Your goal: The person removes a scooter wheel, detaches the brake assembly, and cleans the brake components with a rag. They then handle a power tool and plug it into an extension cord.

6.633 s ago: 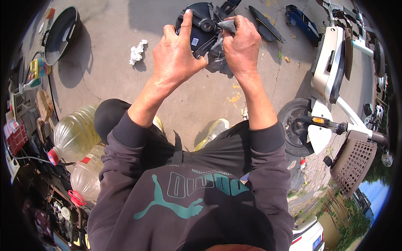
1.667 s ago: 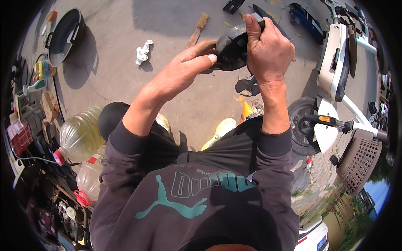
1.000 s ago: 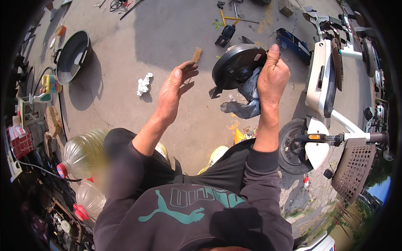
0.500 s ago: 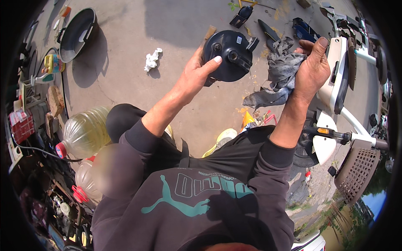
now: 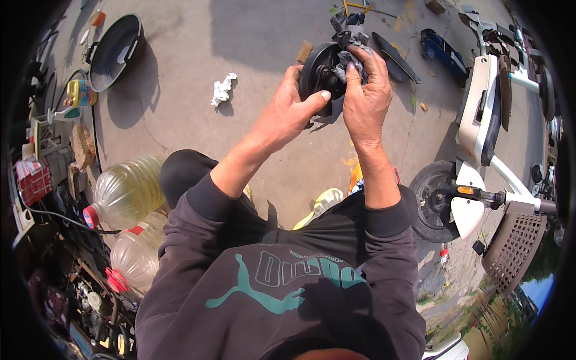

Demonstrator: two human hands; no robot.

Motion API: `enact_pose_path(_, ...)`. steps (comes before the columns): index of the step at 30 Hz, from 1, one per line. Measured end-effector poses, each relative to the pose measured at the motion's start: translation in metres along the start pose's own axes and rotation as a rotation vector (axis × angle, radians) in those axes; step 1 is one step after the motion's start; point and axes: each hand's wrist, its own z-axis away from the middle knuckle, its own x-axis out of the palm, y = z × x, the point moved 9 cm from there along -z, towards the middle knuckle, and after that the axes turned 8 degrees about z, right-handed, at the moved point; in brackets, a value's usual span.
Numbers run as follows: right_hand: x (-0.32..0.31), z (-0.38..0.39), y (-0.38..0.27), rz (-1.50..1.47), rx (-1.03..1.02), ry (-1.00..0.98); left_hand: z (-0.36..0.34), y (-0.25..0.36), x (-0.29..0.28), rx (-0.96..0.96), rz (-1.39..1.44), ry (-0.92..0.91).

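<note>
My left hand (image 5: 283, 115) grips a round black drum brake plate (image 5: 314, 73) by its near left edge, thumb on top and fingers wrapped beneath. The disc is tilted, its raised centre partly covered. A crumpled grey rag (image 5: 354, 41) is bunched in my right hand (image 5: 368, 105), which presses it against the plate's far right side. My right fingers are closed over the cloth. Some of the rag hangs beyond the plate, and its lower folds are hidden behind my hand. Both hands are held in front of me above the concrete ground.
A brush (image 5: 305, 51) lies beyond the plate, with white crumpled tissue (image 5: 222, 90) left of it. Farther left sits a black basin (image 5: 103, 67). Large plastic bottles (image 5: 129, 189) stand by my left leg. A white electric bike (image 5: 480, 114) with a basket (image 5: 513, 246) is at right.
My right hand has moved left with the rag and now holds it on the brake plate. The plate has been tilted in my left hand.
</note>
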Motion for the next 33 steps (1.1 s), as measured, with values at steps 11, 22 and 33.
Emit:
enact_pose_path(11,0.005,-0.005,-0.017,0.328,-0.292,-0.106,0.008,-0.009,-0.004,-0.07,0.084,-0.037)
enact_pose_path(22,0.011,0.024,-0.041,0.44,-0.411,-0.054,-0.008,-0.006,-0.023,0.005,0.105,0.024)
enact_pose_path(33,0.009,0.011,-0.013,0.28,-0.227,-0.032,-0.009,0.001,-0.023,0.081,-0.048,0.075)
